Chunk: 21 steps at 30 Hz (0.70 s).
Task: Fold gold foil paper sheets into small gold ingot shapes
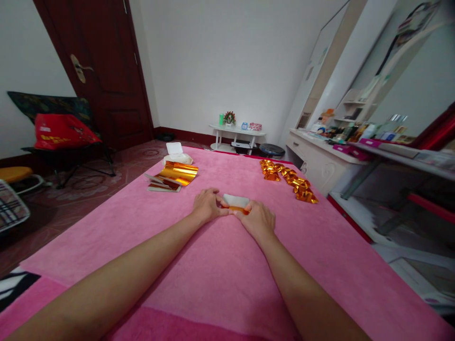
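Note:
Both my hands rest on a pink blanket (220,265) and pinch a small sheet of gold foil paper (236,202) whose white back faces up. My left hand (206,204) grips its left edge with fingers pressed together. My right hand (259,219) grips its right edge the same way. The paper lies flat between the two hands, partly folded, with a gold strip showing along its near edge.
A stack of gold foil sheets (175,174) lies at the left, a white tissue pack (177,154) behind it. A row of folded gold pieces (289,180) lies at the right. A dresser (322,156), a small white table (236,135), a chair (60,132) and a dark door (103,66) surround the bed.

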Tool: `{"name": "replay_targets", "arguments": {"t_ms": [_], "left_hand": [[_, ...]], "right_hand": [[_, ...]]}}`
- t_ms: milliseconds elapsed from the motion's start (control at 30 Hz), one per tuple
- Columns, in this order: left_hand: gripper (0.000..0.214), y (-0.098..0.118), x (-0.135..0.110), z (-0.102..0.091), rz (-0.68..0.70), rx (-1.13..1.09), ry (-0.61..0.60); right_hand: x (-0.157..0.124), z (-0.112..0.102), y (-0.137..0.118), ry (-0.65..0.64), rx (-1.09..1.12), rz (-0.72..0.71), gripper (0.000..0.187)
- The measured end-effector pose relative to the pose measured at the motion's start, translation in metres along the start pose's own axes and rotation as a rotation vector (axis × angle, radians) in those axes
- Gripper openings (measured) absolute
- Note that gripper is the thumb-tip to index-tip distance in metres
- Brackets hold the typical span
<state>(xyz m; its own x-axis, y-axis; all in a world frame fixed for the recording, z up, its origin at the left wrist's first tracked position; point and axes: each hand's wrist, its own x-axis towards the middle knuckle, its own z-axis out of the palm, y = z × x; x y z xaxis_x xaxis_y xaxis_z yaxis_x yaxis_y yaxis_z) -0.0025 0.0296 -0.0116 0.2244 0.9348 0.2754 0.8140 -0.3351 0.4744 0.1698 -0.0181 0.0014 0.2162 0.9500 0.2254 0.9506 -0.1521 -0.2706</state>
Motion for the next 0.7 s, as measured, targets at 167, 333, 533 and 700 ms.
{"name": "replay_targets", "arguments": {"t_ms": [167,333,533,700], "left_hand": [[0.036,0.001,0.000,-0.001,-0.011,-0.008,-0.009],[0.034,0.001,0.000,-0.001,-0.018,-0.009,-0.006],[0.037,0.003,0.001,-0.003,-0.015,0.010,-0.022],[0.051,0.022,-0.002,0.003,-0.069,0.102,0.017]], "right_hand": [[0.004,-0.002,0.008,-0.038,0.083,0.009,0.028],[0.011,0.001,0.022,-0.145,0.254,0.001,0.015],[0.020,0.011,0.034,-0.177,0.415,0.014,0.025],[0.018,0.009,0.034,-0.194,0.439,-0.006,0.020]]}}
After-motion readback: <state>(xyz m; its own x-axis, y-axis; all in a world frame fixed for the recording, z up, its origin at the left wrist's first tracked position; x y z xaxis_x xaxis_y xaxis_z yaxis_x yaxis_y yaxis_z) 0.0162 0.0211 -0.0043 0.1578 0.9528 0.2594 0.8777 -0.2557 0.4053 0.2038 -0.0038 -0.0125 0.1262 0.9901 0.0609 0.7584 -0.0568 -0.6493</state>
